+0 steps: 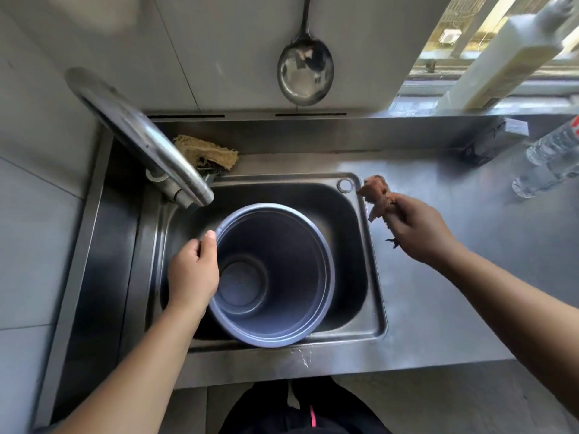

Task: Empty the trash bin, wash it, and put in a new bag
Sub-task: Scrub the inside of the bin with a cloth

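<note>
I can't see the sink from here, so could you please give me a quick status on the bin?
Left hand grips bin rim, bin in sink, empty, no bag. Right hand holds brown rag over counter. Faucet spout overhangs bin edge.

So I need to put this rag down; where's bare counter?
The steel counter right of the sink, before the clear plastic bottle, is bare. The back-left corner is crowded by the curved faucet and straw-coloured scrubber.
</note>
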`<state>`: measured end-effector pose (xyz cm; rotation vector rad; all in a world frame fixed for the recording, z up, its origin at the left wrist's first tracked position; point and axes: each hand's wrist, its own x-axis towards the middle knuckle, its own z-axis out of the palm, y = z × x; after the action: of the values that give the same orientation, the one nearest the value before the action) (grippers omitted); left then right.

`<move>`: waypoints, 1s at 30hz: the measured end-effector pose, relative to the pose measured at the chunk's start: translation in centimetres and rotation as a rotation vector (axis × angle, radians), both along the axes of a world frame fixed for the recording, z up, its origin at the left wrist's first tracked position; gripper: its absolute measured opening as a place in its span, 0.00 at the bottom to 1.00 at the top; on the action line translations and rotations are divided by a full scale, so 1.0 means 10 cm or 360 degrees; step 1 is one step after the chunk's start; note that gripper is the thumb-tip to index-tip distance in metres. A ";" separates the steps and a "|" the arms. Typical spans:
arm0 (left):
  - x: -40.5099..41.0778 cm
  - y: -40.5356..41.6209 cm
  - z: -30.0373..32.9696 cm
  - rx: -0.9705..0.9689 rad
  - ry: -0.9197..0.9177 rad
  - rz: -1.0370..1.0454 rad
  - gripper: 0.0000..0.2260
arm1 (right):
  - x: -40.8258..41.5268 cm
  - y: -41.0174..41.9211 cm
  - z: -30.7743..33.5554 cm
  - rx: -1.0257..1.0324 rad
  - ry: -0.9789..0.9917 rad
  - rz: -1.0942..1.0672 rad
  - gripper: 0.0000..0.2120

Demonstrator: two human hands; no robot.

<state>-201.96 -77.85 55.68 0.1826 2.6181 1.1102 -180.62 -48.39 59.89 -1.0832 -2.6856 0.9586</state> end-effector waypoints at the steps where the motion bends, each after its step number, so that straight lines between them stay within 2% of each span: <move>1: 0.00 0.00 0.00 -0.0004 0.0004 -0.0002 0.24 | -0.06 0.11 0.01 0.0096 -0.0008 -0.0024 0.15; 5: 0.03 0.02 0.03 -0.0034 0.0023 -0.0014 0.24 | -0.37 0.53 -0.07 0.0402 0.0009 -0.0011 0.15; 9: 0.09 0.04 0.07 -0.0032 0.0038 -0.0018 0.23 | -0.73 0.82 -0.35 0.0622 -0.0122 -0.0047 0.10; 11: 0.12 0.06 0.08 -0.0035 0.0052 -0.0037 0.23 | -0.87 0.88 -0.56 0.0556 -0.0446 0.0016 0.20; 14: 0.16 0.04 0.08 -0.0035 0.0078 -0.0040 0.23 | -0.92 0.86 -0.90 0.0309 -0.1113 0.0146 0.41; 15: 0.16 0.03 0.07 -0.0032 0.0080 -0.0031 0.23 | -0.93 0.85 -0.98 0.0254 -0.1190 0.0149 0.46; 17: 0.16 0.00 0.03 -0.0004 0.0060 -0.0014 0.23 | -0.94 0.84 -1.05 0.0234 -0.1172 0.0119 0.49; 21: 0.16 -0.08 -0.03 -0.0007 0.0024 0.0053 0.23 | -0.89 0.73 -0.95 0.0431 -0.1076 0.0089 0.42; 23: 0.15 -0.12 -0.03 -0.0049 0.0023 0.0092 0.23 | -0.79 0.51 -0.86 0.0540 -0.0961 0.0184 0.36; 27: 0.14 -0.19 0.01 -0.0202 -0.0015 0.0072 0.24 | -0.39 -0.16 -0.62 0.0267 -0.0463 0.0380 0.16; 30: 0.14 -0.21 0.04 -0.0219 -0.0080 0.0026 0.25 | 0.06 -0.66 -0.34 0.0251 -0.0253 0.0385 0.13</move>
<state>-200.61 -79.93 56.11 0.1025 2.6432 0.9232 -180.05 -55.03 56.49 -0.8519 -3.0153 0.7003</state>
